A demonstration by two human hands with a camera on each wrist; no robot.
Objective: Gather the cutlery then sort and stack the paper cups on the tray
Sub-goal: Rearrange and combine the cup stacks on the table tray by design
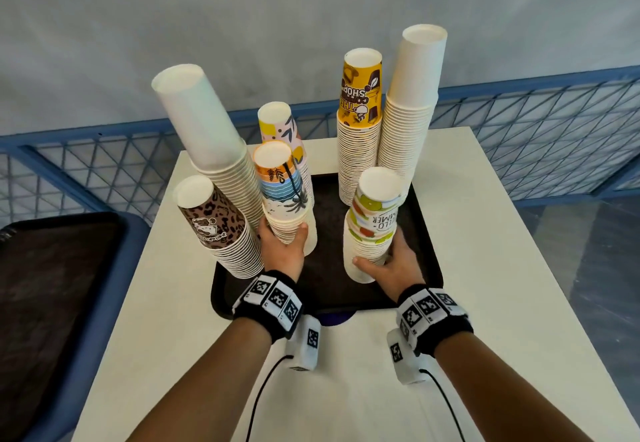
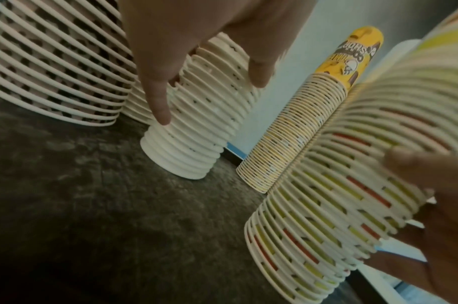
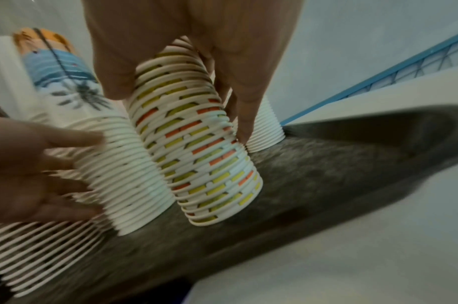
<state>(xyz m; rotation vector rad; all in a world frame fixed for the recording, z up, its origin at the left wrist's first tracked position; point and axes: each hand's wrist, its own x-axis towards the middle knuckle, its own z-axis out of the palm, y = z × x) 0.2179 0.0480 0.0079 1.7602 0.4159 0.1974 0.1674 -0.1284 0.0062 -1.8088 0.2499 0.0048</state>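
**A:** On the white table (image 1: 512,268), head view: dark rectangular tray (image 1: 427,261) carrying seven upside-down stacks of paper cups. Left hand (image 1: 282,251) wraps its fingers around the palm-tree beach-print stack (image 1: 282,195), low down. Right hand (image 1: 391,266) grasps the green-and-orange "Hello Summer" stack (image 1: 372,226) the same way. Both stacks stand on the tray, near its front.

**B:** Others?

**A:** Leopard-print brown stack (image 1: 214,223) front left, tall plain white stack (image 1: 204,129) behind it leaning outward, a pastel abstract-print stack (image 1: 280,126) mid-back, yellow coffee-shop stack (image 1: 360,122) and another tall plain white stack (image 1: 412,105) at back right. No cutlery visible. A second dark tray (image 1: 52,268) sits off to the left.

**B:** Left wrist view?

**A:** Fingers (image 2: 157,98) curled on the beach-print stack's ribbed rims; its base looks flat on the tray. Leopard stack just beside it, possibly touching.

**B:** Right wrist?

**A:** Thumb and fingers (image 3: 246,115) clamp the summer stack, whose base meets the tray. It appears tilted, though lens distortion may account for that. The beach-print stack stands close alongside.

**B:** Risks?

**A:** My judgement: a low grip leaves the upper cups free to sway, so a quick slide could shed them. Tight spacing means a nudge against the leopard or leaning white stack might topple it off the tray's left edge.
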